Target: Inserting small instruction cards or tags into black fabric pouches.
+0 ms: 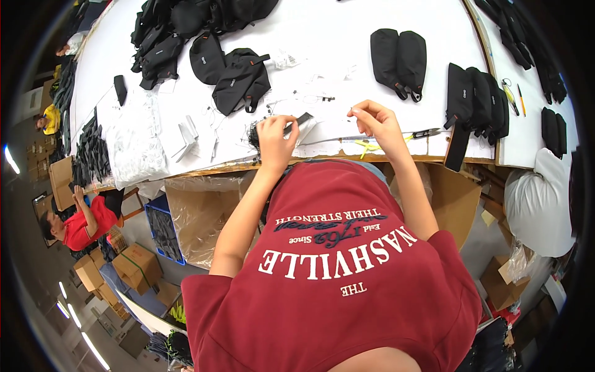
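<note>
My left hand [277, 141] is closed at the table's near edge, its thumb and fingers pinching a small black strip [300, 122]. Beside it lies a tangle of thin black cords [254, 137], partly hidden by the hand. To the right, my right hand [377, 126] is raised with thumb and forefinger pinched together; a tiny dark thing shows at the fingertips, too small to name. Under that hand rests a yellow-handled cutting tool [367, 147]. Further back stand two black fabric pouches [398, 62] side by side. Loose black pouches [238, 80] lie back left of my hands.
A heap of black pouches [186, 25] covers the far left. White plastic packets [133, 133] and folded papers [186, 137] lie left. More black pouches [477, 102] line the right, past a table seam. A person in red [92, 220] works at the left edge. Cardboard boxes [201, 217] stand below.
</note>
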Motion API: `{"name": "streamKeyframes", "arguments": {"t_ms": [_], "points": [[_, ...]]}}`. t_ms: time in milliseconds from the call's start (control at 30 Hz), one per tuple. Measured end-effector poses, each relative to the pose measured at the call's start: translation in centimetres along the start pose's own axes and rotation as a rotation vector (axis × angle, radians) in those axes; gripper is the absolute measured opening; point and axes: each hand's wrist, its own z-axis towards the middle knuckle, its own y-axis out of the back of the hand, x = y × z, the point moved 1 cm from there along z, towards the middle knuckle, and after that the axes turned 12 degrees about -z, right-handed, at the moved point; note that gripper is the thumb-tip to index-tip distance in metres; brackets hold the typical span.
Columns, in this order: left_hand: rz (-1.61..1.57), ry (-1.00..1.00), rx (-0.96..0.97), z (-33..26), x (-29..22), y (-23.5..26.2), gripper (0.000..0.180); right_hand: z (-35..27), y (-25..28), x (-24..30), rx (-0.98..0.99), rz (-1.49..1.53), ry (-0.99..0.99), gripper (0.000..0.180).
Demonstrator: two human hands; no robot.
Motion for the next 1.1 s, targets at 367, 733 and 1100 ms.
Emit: {"name": "streamKeyframes", "arguments": {"t_ms": [367,733,1100], "points": [[-0.721,0.528,0.620,-1.2,-3.3,2.2,0.022,-1.4,0.2,0.5,0.058,-0.071,-0.031,0.015],[-0.540,0.464,0.562,1.5,-5.5,3.1,0.023,-2.9,-2.0,1.6,0.105,-0.381,0.066,0.015],[-0.399,0.260,0.457,3.0,-9.2,3.6,0.029,-2.3,-3.6,2.7,-0.103,-0.616,0.215,0.012]]}}
